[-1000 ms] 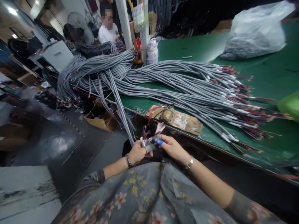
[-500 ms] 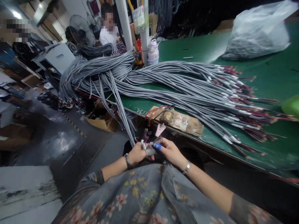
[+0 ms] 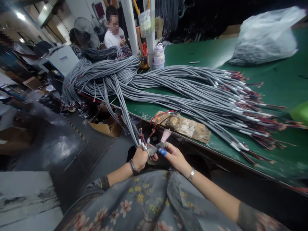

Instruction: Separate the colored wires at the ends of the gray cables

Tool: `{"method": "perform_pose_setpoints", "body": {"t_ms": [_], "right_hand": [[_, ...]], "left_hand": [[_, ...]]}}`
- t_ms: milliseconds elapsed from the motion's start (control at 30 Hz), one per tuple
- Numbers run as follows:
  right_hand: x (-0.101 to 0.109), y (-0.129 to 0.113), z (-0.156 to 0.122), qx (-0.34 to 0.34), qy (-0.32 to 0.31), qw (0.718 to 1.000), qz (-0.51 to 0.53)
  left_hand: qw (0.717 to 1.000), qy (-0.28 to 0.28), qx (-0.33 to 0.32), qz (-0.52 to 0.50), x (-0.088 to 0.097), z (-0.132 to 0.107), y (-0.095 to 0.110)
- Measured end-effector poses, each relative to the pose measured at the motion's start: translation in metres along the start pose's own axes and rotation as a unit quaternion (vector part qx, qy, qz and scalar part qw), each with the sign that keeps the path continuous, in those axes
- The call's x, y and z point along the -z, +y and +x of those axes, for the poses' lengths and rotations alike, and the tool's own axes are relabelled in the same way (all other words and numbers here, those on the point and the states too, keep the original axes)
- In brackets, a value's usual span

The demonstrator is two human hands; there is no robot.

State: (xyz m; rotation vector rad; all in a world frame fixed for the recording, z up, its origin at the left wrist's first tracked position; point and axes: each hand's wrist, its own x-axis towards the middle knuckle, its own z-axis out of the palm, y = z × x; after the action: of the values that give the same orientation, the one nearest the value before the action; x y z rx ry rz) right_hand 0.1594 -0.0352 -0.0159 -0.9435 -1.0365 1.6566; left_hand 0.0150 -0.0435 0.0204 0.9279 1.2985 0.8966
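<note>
My left hand (image 3: pixel 141 158) is closed around a small bunch of grey cable ends (image 3: pixel 142 145). White sleeves and thin coloured wires with bare copper tips stick up out of it. A grey covering wraps the left thumb. Close beside it, my right hand (image 3: pixel 176 158) is pinched, with blue tape on the thumb and a grey cover on a fingertip. A pale pink piece (image 3: pixel 165 135) stands up just beyond the right fingers, blurred; whether they grip it, I cannot tell. The right fingertips nearly meet the left thumb.
A thick bundle of grey cables (image 3: pixel 173 83) lies across the green table (image 3: pixel 197 53), wire ends to the right. Near its edge is a worn wooden board (image 3: pixel 190 127). A plastic bag (image 3: pixel 264 38), a lilac bottle (image 3: pixel 158 57) and a cardboard box (image 3: pixel 108 125) are around. Another person (image 3: pixel 114 35) sits beyond.
The wire ends in my left hand now stand upright and spread above it. The pale pink piece, V-shaped before, looks narrower. My right hand stays in nearly the same place.
</note>
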Motion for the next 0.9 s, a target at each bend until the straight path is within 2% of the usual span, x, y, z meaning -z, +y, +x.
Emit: {"method": "perform_pose_setpoints", "body": {"t_ms": [300,567,767,900], "right_hand": [[0.000,0.002,0.000,-0.030,-0.014,0.999,-0.042],[-0.003,0.002,0.007,-0.028,0.030,0.999,-0.026],[-0.007,-0.001,0.006,-0.038,0.051,0.998,-0.012],[-0.008,-0.003,0.007,-0.039,0.045,0.998,-0.003]], "left_hand": [[0.990,-0.108,-0.024,0.092,0.013,0.000,-0.012],[0.999,0.019,-0.039,-0.009,0.000,-0.001,-0.008],[0.997,0.060,-0.029,-0.036,-0.001,-0.002,-0.010],[0.998,0.052,-0.039,-0.025,0.000,0.000,-0.015]]}}
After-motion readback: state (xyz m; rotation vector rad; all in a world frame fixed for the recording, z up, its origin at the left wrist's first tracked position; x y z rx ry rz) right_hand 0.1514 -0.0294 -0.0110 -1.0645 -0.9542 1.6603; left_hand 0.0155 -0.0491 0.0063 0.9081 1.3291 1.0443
